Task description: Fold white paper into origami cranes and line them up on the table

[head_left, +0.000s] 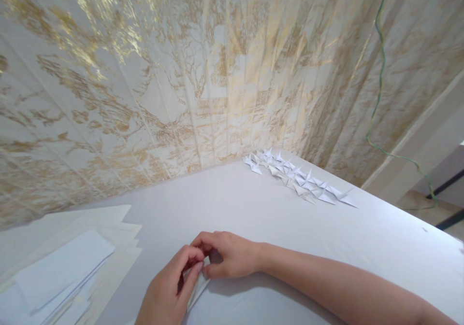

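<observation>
L hand (170,281) & R hand (232,254) meet low-ctr at the table (203,199), each grip pinching the small folded paper (200,286) btwn thumb & fingers, prob. so one steadies it while the other works its far end, partly hidden. Paper sheets (68,267) lie stacked at L, prob. for easy reach w/ that hand; paper cranes (293,176) sit bunched nr the table's far R corner, prob. set well apart from the hands so thin points don't get bent.
</observation>
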Demonstrator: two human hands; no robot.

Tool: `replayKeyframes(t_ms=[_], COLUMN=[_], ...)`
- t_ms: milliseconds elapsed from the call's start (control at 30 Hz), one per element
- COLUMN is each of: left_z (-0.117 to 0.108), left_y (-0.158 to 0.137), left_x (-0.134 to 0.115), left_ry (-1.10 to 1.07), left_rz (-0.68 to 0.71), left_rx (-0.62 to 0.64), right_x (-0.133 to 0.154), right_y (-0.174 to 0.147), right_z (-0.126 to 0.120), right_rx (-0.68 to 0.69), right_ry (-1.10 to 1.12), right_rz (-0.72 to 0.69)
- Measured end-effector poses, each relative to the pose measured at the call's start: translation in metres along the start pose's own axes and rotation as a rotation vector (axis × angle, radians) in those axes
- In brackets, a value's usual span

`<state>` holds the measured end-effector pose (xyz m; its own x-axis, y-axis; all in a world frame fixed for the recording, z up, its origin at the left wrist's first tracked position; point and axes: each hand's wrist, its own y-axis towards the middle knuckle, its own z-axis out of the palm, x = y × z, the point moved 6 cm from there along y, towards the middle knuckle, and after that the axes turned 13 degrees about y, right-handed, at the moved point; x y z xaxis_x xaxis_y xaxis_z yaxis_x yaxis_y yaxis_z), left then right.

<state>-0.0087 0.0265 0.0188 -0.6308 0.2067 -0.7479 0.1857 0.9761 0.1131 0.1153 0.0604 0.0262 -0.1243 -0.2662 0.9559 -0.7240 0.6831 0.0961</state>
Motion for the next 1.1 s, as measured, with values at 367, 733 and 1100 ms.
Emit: replayKeyframes(t_ms=[367, 733, 1100], left_z=[-0.020, -0.012, 0.000], left_y=[0.004, 0.010, 0.008], left_x=[0.005, 0.012, 0.006], left_ry=[0.173, 0.394, 0.614], left_rz=[-0.005, 0.146, 0.300], left_rx=[-0.099, -0.004, 0.057], right_x=[-0.002, 0.003, 0.001], right_y=[0.000, 0.000, 0.000], right_z=[-0.003, -0.005, -0.007], right_rx=[-0.004, -0.120, -0.203], right_ry=[0.065, -0.190, -0.377], right_rz=[-0.047, -0.065, -0.042])
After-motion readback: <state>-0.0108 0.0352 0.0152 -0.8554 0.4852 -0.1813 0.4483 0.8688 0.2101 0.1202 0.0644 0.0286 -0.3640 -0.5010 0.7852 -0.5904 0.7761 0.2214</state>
